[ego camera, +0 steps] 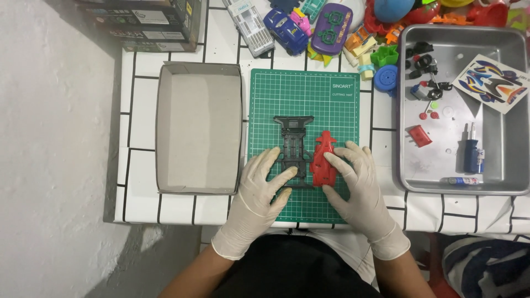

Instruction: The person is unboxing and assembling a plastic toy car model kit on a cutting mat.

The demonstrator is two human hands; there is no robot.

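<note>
Both hands wear pale rubber gloves and rest on a green cutting mat (331, 105) on the white tiled table (141, 99); the left hand (259, 190) lies flat with its fingers spread, the fingertips touching the lower left edge of a dark grey toy car frame (292, 144) that lies lengthwise on the mat; the right hand (356, 182) has its fingers loosely spread, the thumb and forefinger resting on a red toy car shell (323, 159) that lies just beside the frame on its right, touching it or nearly so; neither hand grips anything, both only press lightly. To the left of the mat sits an open grey cardboard box (199, 129); to the right stands a metal tray (502, 143) holding small black parts, a sticker sheet (494, 83), a blue-handled screwdriver (472, 154) and a small red piece (419, 136); a heap of bright plastic toys (331, 25) lies along the far edge of the table.
</note>
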